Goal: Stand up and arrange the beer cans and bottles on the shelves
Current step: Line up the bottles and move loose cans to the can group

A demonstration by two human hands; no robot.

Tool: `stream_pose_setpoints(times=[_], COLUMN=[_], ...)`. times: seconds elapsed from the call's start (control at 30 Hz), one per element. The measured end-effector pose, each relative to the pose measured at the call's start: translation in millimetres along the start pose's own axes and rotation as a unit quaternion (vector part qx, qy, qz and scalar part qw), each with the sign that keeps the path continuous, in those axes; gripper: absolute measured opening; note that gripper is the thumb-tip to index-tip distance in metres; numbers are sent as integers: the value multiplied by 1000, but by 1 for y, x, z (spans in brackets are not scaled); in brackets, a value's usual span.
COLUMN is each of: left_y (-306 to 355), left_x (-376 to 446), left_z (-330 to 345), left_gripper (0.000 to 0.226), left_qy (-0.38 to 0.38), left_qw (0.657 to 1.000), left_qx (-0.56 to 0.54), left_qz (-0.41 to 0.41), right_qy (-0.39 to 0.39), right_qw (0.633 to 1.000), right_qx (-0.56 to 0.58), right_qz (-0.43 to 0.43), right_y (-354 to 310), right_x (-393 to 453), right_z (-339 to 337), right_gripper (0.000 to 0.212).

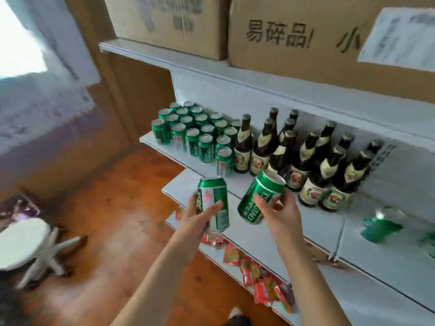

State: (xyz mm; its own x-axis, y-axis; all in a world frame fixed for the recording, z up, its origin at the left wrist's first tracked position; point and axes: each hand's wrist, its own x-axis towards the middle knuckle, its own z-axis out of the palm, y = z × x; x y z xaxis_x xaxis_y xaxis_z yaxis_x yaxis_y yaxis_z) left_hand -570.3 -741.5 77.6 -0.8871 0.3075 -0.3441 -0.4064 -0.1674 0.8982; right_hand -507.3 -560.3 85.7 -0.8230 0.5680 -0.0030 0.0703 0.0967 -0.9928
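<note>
My left hand [200,214] grips a green beer can [214,201], held nearly upright in front of the shelf edge. A second green can [259,200], tilted with its top toward the shelf, is held by my right hand [280,208]. Behind them on the grey shelf [164,147] stand several green cans [195,130] in rows at the left. To their right stand several brown bottles [306,156] with gold foil necks, all upright.
Cardboard boxes [306,31] fill the shelf above. A lower shelf [306,234] juts out toward me, with green blurred items [379,228] at the right. Red snack packets [256,274] hang below it. A white stool [26,243] stands on the wooden floor at the left.
</note>
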Motion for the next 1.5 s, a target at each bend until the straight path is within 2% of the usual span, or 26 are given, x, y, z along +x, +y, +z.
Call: stream_pose_setpoints(times=[0.1, 0.27, 0.5, 0.7, 0.83, 0.9, 0.97, 1.1, 1.23, 1.37, 1.5], left_y=[15, 44, 58, 55, 53, 56, 59, 67, 67, 71, 74], left_x=[56, 154, 260, 323, 350, 353, 357, 363, 360, 354, 357], left_z=[-49, -117, -158, -167, -172, -173, -175, -178, -178, -164, -147], left_gripper=[59, 81, 75, 73, 78, 76, 72, 63, 56, 55, 62], left_qy=[65, 110, 83, 21, -14, -25, -28, -36, -14, -4, -19], left_qw=[997, 980, 955, 949, 935, 927, 928, 926, 895, 905, 904], left_qx=[34, 154, 275, 296, 331, 347, 347, 358, 426, 409, 409], left_qz=[35, 59, 72, 107, 128, 142, 131, 117, 134, 119, 122], right_qy=[-22, 8, 100, 192, 249, 278, 313, 385, 378, 357, 323], right_qw=[997, 986, 957, 894, 885, 868, 838, 772, 760, 748, 765], right_qx=[-68, -152, -264, -405, -393, -411, -446, -502, -524, -558, -557], right_qz=[-34, -66, -68, -26, 6, 13, 28, 58, 75, 43, 13], right_y=[11, 42, 66, 82, 82, 79, 76, 77, 76, 72, 68], right_x=[37, 104, 154, 174, 176, 174, 176, 181, 187, 195, 203], right_z=[68, 168, 248, 275, 293, 301, 303, 301, 306, 316, 323], right_gripper=[47, 66, 67, 75, 74, 71, 71, 85, 86, 71, 67])
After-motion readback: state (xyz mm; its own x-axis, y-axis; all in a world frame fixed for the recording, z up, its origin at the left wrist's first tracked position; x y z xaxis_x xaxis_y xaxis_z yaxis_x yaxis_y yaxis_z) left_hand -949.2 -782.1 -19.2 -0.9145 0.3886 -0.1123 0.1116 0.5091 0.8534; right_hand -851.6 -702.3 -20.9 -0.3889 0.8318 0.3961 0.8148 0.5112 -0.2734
